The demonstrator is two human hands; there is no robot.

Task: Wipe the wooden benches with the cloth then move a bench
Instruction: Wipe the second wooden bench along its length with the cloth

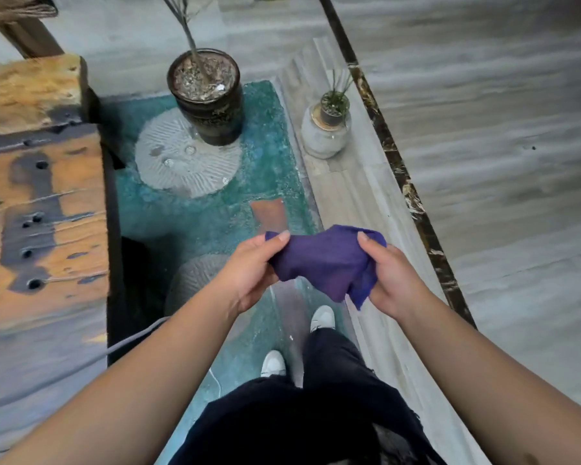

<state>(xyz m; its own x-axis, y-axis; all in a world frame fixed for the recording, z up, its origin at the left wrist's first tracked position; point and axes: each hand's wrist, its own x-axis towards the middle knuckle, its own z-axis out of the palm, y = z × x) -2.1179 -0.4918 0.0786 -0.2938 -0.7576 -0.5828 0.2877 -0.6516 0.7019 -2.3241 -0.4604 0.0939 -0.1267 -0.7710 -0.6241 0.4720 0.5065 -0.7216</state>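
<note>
A crumpled purple cloth (326, 260) is held in the air in front of me, above the floor. My left hand (249, 266) grips its left end with the thumb on top. My right hand (389, 273) pinches its right end, and a loose corner hangs below. A long weathered wooden bench (44, 209) with dark stains and round holes runs along the left side of the view, apart from both hands. A second rough wooden slab (27, 92) lies beyond it at the upper left.
A dark pot with a bare tree (208, 95) stands on a round stone disc (185, 156) set in teal flooring (269, 162). A small grey planter (327, 129) sits to its right. A carved stone stool (198, 280) is beside the bench. My white shoes (322, 318) stand below.
</note>
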